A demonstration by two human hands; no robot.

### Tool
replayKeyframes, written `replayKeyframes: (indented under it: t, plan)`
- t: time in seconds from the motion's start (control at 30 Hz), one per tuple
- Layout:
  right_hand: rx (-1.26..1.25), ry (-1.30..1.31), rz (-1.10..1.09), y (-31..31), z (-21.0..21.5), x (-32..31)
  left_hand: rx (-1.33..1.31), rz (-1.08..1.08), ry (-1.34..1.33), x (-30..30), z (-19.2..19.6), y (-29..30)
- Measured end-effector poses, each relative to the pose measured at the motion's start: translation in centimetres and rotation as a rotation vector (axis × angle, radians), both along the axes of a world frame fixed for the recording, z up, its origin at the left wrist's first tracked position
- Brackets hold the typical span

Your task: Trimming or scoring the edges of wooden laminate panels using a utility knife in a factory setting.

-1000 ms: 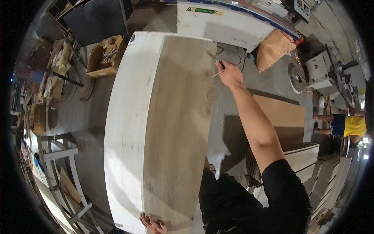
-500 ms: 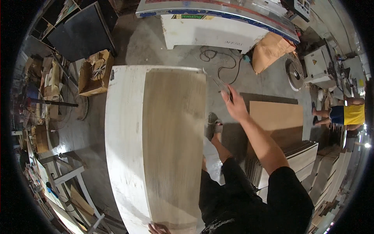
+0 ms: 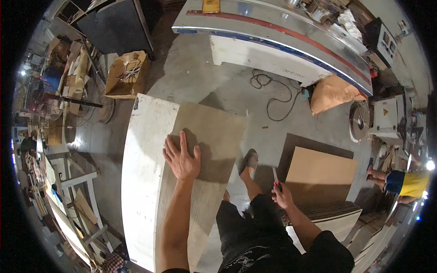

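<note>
The open left hand (image 3: 183, 161) seems to steady the grey-brown wood-grain board (image 3: 211, 125); the right hand (image 3: 284, 197) grips a slim red-and-black-handled tool (image 3: 277, 184). Bringing it to the board calls for reaching left.

Matt, wood-grained brown panel (image 3: 207, 193)
</note>
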State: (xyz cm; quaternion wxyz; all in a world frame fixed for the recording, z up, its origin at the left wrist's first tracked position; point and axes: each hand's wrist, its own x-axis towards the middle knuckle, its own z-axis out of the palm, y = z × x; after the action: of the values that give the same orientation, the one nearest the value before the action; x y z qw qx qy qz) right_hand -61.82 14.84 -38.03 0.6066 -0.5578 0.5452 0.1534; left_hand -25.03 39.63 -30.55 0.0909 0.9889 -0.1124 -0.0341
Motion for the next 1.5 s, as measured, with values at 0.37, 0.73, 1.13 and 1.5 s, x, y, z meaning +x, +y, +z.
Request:
replayKeyframes:
  t: [0.37, 0.73, 1.13, 1.5]
  plan:
    - [-0.186, -0.636, 0.110, -10.6, 9.0, 30.9, -0.091, 0.055, -0.006, 3.1, 0.9, -5.5]
    - [-0.151, -0.538, 0.298, -10.2, 8.7, 34.3, -0.119, 0.084, -0.014, 3.8, 1.4, -4.9]
    - [-0.551, -0.266, 1.104, -14.1, 14.4, 38.3, -0.119, 0.059, 0.044, 4.7, 1.1, -4.2]
    - [-0.520, 0.103, 1.575, -15.4, 18.5, 39.7, -0.140, -0.011, 0.013, 5.2, -0.3, -3.9]
